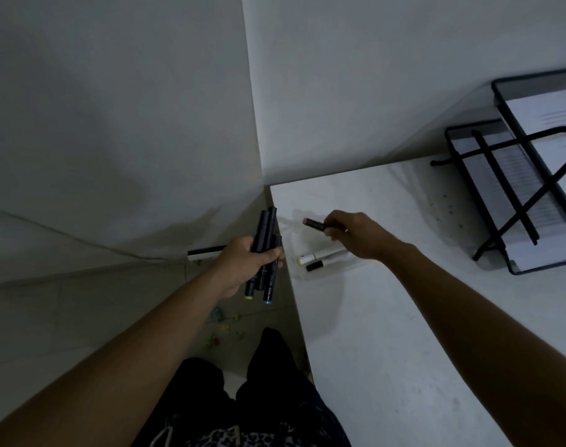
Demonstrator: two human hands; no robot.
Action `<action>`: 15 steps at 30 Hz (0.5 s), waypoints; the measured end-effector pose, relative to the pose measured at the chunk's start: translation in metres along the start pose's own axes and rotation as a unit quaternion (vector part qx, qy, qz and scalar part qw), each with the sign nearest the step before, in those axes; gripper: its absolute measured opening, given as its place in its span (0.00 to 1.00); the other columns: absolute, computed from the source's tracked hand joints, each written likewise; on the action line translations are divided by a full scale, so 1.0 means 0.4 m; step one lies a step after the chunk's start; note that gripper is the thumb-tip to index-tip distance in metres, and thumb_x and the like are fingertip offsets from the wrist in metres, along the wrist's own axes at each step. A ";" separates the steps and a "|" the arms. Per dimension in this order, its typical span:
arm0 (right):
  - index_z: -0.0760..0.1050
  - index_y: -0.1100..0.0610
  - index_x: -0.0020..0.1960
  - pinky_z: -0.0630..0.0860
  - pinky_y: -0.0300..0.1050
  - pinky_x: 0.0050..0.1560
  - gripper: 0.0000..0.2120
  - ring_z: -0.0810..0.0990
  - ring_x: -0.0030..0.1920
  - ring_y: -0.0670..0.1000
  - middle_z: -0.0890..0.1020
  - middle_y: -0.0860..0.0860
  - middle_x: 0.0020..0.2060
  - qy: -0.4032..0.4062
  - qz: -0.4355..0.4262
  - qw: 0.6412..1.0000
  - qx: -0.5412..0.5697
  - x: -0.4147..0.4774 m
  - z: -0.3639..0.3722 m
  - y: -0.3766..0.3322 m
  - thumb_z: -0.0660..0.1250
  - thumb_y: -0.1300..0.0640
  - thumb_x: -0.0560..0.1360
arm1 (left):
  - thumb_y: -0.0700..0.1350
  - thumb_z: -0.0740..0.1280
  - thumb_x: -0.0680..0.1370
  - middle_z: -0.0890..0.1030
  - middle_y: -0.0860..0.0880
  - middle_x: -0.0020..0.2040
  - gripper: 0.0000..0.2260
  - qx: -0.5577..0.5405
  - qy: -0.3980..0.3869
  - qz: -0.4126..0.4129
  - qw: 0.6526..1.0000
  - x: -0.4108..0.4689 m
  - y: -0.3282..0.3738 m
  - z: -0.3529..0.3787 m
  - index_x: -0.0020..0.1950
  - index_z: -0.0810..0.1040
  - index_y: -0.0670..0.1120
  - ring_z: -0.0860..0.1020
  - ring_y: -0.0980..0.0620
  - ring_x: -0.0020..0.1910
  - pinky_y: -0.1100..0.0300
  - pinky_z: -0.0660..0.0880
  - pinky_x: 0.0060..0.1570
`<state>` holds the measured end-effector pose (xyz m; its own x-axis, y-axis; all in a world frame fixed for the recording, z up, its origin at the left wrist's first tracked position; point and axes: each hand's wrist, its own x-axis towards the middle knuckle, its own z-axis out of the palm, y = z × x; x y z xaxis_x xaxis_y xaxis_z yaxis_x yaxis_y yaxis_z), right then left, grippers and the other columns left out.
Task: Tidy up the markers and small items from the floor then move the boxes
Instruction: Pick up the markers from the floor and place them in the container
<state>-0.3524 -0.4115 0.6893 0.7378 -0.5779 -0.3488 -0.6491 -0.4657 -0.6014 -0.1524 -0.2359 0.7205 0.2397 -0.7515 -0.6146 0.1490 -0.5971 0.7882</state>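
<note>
1. Floor (81,317): small coloured items (223,327) lie scattered below my left forearm; blurred, number not countable.
2. My left hand (243,269) is closed around a bundle of dark markers (265,253); two coloured tips show, the full count is hidden.
3. Clear tray (323,262) on the table (404,333): two markers inside.
4. My right hand (356,233) pinches one pink-tipped marker (314,224) above the tray.
5. Black wire paper rack (517,188), cut off at right.

1. An office or study corner: a white desk (404,317) stands against bare white walls (114,108).
2. At two o'clock, a black wire paper tray (513,175) holds printed sheets (546,121).
3. Markers (323,257) lie near the desk's middle.
</note>
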 end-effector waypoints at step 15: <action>0.57 0.48 0.74 0.54 0.56 0.74 0.50 0.59 0.73 0.54 0.63 0.50 0.73 -0.091 -0.064 0.972 -0.205 -0.043 0.081 0.059 0.61 0.22 0.61 | 0.46 0.72 0.74 0.86 0.49 0.45 0.06 0.000 0.005 0.001 1.000 0.004 -0.016 -0.016 0.48 0.81 0.45 0.84 0.50 0.47 0.52 0.79 0.52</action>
<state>-0.3742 -0.3907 0.6578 0.8137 -0.3863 -0.4343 -0.5412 -0.7760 -0.3238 -0.1470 -0.2316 0.7147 0.2488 -0.7503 -0.6125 0.1493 -0.5951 0.7897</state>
